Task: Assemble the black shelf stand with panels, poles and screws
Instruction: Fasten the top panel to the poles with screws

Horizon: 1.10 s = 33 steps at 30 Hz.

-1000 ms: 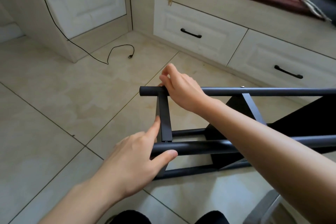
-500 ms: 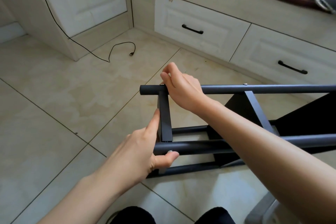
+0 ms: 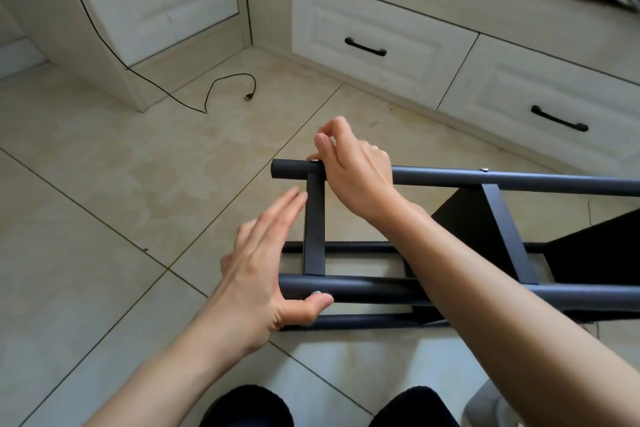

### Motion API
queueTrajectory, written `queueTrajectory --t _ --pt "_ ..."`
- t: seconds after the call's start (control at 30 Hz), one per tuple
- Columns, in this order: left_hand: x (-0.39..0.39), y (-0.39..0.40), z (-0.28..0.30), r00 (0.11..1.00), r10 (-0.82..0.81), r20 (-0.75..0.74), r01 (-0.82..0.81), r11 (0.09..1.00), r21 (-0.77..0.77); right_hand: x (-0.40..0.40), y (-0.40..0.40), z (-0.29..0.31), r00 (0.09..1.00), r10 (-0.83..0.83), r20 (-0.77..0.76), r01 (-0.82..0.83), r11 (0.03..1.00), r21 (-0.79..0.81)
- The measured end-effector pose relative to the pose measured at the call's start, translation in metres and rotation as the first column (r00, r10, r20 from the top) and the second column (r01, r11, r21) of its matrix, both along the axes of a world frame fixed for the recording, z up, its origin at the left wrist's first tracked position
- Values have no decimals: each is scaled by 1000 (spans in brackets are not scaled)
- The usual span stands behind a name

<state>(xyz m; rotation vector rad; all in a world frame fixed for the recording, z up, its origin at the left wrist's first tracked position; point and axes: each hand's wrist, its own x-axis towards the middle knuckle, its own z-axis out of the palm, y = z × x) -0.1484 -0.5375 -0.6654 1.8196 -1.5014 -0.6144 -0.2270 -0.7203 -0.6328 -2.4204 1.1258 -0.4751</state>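
The black shelf stand lies on its side on the tiled floor. Its far pole (image 3: pixel 519 180) and near pole (image 3: pixel 374 291) run left to right, joined by an end panel (image 3: pixel 314 229) and a second panel (image 3: pixel 509 232). My left hand (image 3: pixel 256 274) has straight fingers against the end panel's left face, with the thumb under the near pole beside a screw head (image 3: pixel 316 293). My right hand (image 3: pixel 356 170) rests over the far pole, fingers curled, thumb against forefinger just above another screw head (image 3: pixel 314 160). I see nothing between those fingers.
White drawers (image 3: pixel 367 42) with black handles line the far side, and a white cupboard stands at the back left. A black cable ends in a plug (image 3: pixel 247 96) on the floor. My dark-clothed knees (image 3: pixel 249 406) are at the bottom edge. A grey object (image 3: pixel 491 406) shows at lower right.
My left hand has let go of the near pole's end and straightened its fingers along the end panel. My right hand's fingers have lifted off the far pole, uncovering the screw head.
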Motion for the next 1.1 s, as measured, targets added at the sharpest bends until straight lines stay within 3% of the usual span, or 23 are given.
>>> queueTrajectory --t 0.3,0.57,0.83,1.1 --pt "3 -4 2 999 -48 -23 48 999 -8 2 -3 0 1000 0 -14 0 1000 27" --pt "8 -4 -3 992 -90 84 102 982 -159 4 -4 0 1000 -3 -17 4 1000 31" --pt "14 0 -5 987 -158 6 157 974 -162 3 0 0 1000 18 -11 -17 999 29" --pt "11 -3 -13 987 -157 40 162 952 -261 2 0 2 1000 23 1 -23 999 45"
